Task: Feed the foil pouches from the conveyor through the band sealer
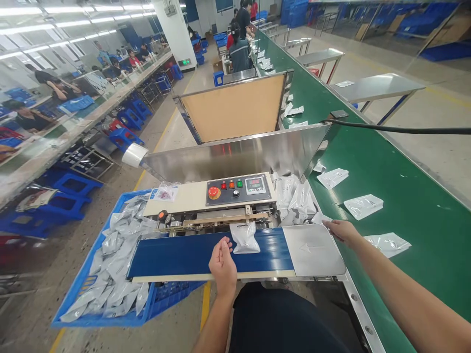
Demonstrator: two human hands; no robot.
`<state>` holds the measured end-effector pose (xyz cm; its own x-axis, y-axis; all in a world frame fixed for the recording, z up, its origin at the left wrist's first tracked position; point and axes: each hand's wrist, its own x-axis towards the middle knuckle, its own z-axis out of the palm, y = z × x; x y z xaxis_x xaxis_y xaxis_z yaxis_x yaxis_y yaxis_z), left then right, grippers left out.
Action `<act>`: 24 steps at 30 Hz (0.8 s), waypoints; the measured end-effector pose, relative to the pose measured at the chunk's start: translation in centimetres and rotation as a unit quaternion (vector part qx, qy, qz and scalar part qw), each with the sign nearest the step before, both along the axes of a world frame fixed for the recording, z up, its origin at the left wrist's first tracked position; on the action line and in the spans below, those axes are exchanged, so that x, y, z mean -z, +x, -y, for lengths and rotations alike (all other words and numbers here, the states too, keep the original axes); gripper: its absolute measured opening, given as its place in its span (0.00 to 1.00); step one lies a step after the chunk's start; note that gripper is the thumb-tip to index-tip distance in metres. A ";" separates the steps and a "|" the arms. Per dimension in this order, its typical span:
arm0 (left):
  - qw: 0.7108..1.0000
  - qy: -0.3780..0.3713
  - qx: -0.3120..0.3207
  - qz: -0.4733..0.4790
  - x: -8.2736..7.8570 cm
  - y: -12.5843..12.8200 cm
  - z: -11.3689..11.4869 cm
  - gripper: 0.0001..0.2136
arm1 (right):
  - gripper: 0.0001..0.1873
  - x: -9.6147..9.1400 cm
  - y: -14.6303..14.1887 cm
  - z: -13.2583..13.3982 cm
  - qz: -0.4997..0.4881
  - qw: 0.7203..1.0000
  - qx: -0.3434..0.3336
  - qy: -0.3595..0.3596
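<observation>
A white pouch (246, 238) lies on the blue belt of the band sealer (169, 257), its top edge along the sealing track. Just left of that pouch is my left hand (223, 267), its fingers curled together with nothing visible in them. At the right end of the machine my right hand (343, 231) pinches the edge of another white pouch (321, 218) beside the metal plate (312, 250). Several more white pouches (292, 193) are heaped behind that plate.
A blue crate (99, 321) full of pouches stands at the left. On the right runs a green conveyor (405, 196) carrying scattered pouches. The control panel (237, 189) and an upright metal sheet (235, 154) stand behind the belt. People work farther back; a black cable (401, 130) crosses the conveyor.
</observation>
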<state>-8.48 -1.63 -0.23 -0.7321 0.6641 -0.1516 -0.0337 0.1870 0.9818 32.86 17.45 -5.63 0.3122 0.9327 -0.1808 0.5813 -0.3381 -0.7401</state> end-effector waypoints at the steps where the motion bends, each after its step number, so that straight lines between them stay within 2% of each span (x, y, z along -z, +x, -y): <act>1: 1.000 0.010 0.011 -0.005 -0.3 0.1 0.4 0.27 | 0.30 -0.3 -0.2 0.4 -0.007 1.000 0.004 -0.013; 4: 0.996 0.048 0.073 -0.024 -0.9 1.5 0.3 0.24 | 0.25 -3.2 -1.2 2.1 0.008 0.999 0.039 0.018; 8: 0.973 0.093 0.195 -0.077 -2.3 5.1 -2.1 0.17 | 0.26 -9.1 -3.6 5.0 0.034 0.987 0.077 0.140; 10: 0.955 0.116 0.257 -0.094 -3.5 7.4 -3.8 0.16 | 0.27 -11.3 -5.6 6.5 0.018 0.984 0.054 0.169; 12: 0.935 0.131 0.315 -0.092 -4.4 9.5 -5.3 0.18 | 0.28 -12.6 -8.0 7.9 -0.030 0.988 -0.011 0.150; 15: 0.919 0.117 0.367 -0.077 -4.5 11.6 -6.6 0.17 | 0.31 -12.8 -10.8 9.6 -0.187 0.976 -0.079 0.075; 18: 0.932 0.073 0.352 -0.052 -3.2 12.2 -6.7 0.25 | 0.38 -11.8 -11.6 10.7 -0.348 0.935 -0.062 0.000; 20: 0.938 0.053 0.343 -0.022 -1.9 12.2 -6.6 0.26 | 0.37 -10.7 -11.3 10.8 -0.363 0.930 -0.058 -0.028; 24: 0.951 -0.014 0.300 0.077 0.6 12.1 -7.3 0.24 | 0.29 -8.4 -10.6 9.0 -0.280 0.958 -0.039 -0.055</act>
<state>3.59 5.63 -0.83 -0.1894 0.9494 -0.2506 -0.0560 0.2443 0.9681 22.30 8.49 2.73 0.0680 0.9146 -0.3985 0.1294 -0.4042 -0.9055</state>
